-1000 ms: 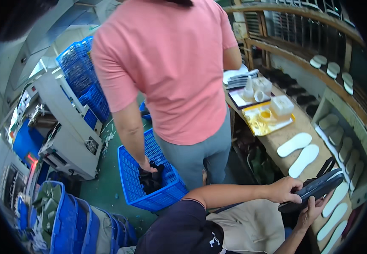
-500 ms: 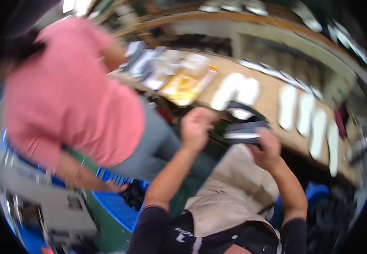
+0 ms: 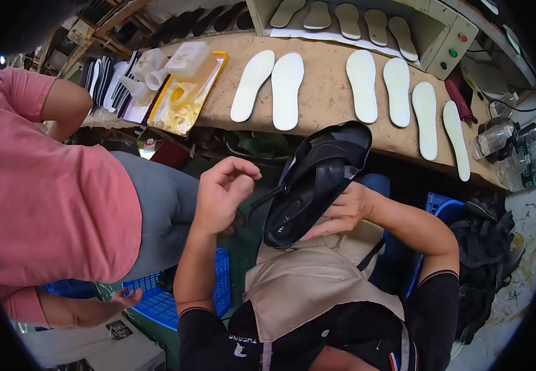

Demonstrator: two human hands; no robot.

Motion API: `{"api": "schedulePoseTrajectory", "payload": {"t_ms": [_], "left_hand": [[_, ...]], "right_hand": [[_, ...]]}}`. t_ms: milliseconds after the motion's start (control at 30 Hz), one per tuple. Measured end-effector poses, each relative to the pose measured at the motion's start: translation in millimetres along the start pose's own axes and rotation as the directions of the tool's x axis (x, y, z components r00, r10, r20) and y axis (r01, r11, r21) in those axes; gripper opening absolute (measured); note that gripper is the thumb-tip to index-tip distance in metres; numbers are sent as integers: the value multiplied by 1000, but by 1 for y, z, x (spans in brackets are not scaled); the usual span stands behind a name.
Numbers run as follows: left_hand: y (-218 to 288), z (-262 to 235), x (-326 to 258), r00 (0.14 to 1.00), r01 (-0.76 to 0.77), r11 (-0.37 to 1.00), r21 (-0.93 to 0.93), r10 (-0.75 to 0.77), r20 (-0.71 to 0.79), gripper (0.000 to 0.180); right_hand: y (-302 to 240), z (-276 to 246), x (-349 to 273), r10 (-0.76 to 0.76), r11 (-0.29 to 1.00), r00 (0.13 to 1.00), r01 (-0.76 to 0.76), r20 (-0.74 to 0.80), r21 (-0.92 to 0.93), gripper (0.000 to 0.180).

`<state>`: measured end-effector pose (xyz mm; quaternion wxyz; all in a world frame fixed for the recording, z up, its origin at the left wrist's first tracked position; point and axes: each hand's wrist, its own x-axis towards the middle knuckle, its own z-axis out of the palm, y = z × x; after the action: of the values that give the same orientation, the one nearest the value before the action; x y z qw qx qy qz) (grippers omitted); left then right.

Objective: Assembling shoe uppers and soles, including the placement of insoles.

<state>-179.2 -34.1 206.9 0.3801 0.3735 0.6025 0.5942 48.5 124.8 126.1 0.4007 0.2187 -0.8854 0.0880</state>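
My right hand (image 3: 347, 211) grips a black sandal (image 3: 317, 179) from its right side and underneath. The sandal is tilted, with its crossed straps and insole facing up toward me. From its left side a thin black strap (image 3: 268, 196) sticks out, its end loose and pointing at my left hand. My left hand (image 3: 221, 191) is raised just left of the sandal, apart from it, with fingers curled in. Whether anything is inside those fingers is hidden. Below the sandal, a beige apron (image 3: 317, 272) covers my lap.
White insoles (image 3: 362, 86) lie along the workbench (image 3: 323, 93). At its left are a yellow tray (image 3: 187, 102) with plastic containers and stacked insoles. A heater box (image 3: 444, 37) holds tan insoles. A co-worker in pink (image 3: 64, 210) stands left, hand over a blue crate (image 3: 221, 284). Black footwear (image 3: 481, 253) is piled right.
The sandal has come nearer to me, turned lengthwise and tipped toward me in my right hand. My left hand stays curled beside it. The co-worker's lower hand has left the black item in the crate.
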Motion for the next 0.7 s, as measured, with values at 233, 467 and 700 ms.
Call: {"api": "schedulePoseTrajectory", "payload": {"t_ms": [233,467,700], "left_hand": [[8,13,4,953,-41,902,431,-95,289,20],[-4,11,18,892,171,914,368,-302,335,24],[-22,6,19,901,169,965,199,-233,367,34]], "right_hand": [[2,8,0,-55,996,999,55,-2,69,34],[-3,14,-14,-12,997,999,14,-33,77,34],[-4,18,-26,16,991,1000,-19,24,134,35]]}}
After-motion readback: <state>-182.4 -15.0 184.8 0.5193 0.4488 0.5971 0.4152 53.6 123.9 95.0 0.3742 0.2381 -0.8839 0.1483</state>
